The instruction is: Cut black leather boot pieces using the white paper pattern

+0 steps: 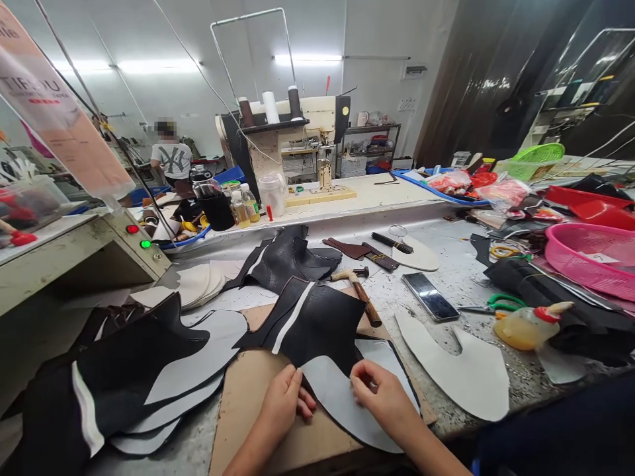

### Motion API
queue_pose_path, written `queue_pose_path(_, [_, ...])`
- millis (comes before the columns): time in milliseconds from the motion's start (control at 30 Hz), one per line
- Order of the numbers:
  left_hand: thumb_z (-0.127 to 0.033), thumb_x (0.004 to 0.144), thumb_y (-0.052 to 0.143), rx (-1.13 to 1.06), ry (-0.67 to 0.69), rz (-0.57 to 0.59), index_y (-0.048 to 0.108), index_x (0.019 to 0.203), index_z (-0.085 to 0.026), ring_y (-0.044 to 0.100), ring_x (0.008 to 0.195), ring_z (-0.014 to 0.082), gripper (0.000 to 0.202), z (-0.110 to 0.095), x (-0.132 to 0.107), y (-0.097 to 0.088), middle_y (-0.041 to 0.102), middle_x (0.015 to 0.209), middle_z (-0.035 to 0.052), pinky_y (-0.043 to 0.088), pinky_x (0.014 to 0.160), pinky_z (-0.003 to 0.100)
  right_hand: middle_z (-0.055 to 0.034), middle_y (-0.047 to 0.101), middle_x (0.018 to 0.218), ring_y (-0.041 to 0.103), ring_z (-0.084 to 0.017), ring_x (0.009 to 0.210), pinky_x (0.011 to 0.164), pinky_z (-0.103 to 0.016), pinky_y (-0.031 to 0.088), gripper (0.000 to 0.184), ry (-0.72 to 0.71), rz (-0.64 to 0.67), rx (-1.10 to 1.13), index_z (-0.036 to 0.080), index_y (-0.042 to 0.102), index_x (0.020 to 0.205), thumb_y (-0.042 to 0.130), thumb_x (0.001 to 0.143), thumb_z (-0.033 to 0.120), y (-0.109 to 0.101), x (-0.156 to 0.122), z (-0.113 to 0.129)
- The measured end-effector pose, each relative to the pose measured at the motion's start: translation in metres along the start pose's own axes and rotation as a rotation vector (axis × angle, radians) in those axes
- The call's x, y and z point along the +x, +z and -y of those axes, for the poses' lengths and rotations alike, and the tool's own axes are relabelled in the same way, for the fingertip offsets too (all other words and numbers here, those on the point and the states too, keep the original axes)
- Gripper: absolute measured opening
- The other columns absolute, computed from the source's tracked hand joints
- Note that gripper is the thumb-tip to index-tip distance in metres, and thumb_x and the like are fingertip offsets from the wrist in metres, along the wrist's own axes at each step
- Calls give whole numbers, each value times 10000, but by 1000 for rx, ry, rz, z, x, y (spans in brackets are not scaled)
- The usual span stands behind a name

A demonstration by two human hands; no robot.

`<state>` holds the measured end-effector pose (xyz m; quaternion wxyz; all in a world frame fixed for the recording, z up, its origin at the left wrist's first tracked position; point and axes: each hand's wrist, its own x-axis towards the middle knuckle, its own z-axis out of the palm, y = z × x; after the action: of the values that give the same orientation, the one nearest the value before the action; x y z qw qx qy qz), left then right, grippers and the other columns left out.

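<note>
A black leather shoe upper [325,317] with a white strip and a grey-lined curved end lies on a tan board [238,390] in front of me. My left hand [288,400] pinches the left edge of its grey part between thumb and fingers. Thumb and forefinger of my right hand [380,393] are pressed together at the inner edge of the same grey part; what exactly sits between them is hard to see. Just beyond the upper lies a hammer [364,297]. Left of the board is a stack of similar black uppers [133,357] with grey linings.
Right of the board lie a pale U-shaped piece [461,370], a phone [430,296], scissors [501,303] and a glue bottle [528,327]. A pink basket [590,258] stands farther right. Behind is a sewing machine [297,132]; another person [171,158] is far back.
</note>
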<state>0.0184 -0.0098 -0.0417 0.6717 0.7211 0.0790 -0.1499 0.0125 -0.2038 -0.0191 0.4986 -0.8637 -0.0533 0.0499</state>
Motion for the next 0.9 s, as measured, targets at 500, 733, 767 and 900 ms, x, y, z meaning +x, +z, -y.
queue_pose_path(500, [-803, 570, 475, 85, 79, -28, 457, 651, -198, 526, 447, 120, 611, -12, 3, -25, 582, 550, -2, 440, 471, 257, 13, 486, 586, 462, -159, 560, 531, -262, 289, 217, -62, -50, -237, 218, 378, 629, 397, 819, 321, -11, -7, 0])
queue_pose_path(733, [-503, 763, 454, 440, 7, -233, 516, 671, -196, 522, 437, 168, 327, -35, 26, -84, 600, 553, 40, 371, 440, 275, -2, 523, 550, 495, -183, 516, 530, -293, 359, 272, 32, -213, -391, 239, 429, 587, 467, 785, 422, -69, -64, -64])
queue_pose_path(767, [-457, 785, 455, 512, 68, -327, 548, 750, -191, 596, 579, 212, 285, -37, 23, -80, 645, 675, 74, 438, 529, 317, -20, 573, 622, 543, -199, 593, 582, -302, 399, 268, -7, -219, -329, 238, 462, 605, 481, 795, 427, -67, -62, -57])
queue_pose_path(900, [-336, 874, 406, 911, 781, -634, 519, 1191, -128, 523, 1161, 305, 396, -21, -7, -23, 600, 1197, 170, 397, 974, 457, -70, 643, 1023, 578, -238, 981, 836, -325, 442, 287, -86, -249, 194, 223, 563, 781, 517, 844, 500, -40, -32, -4])
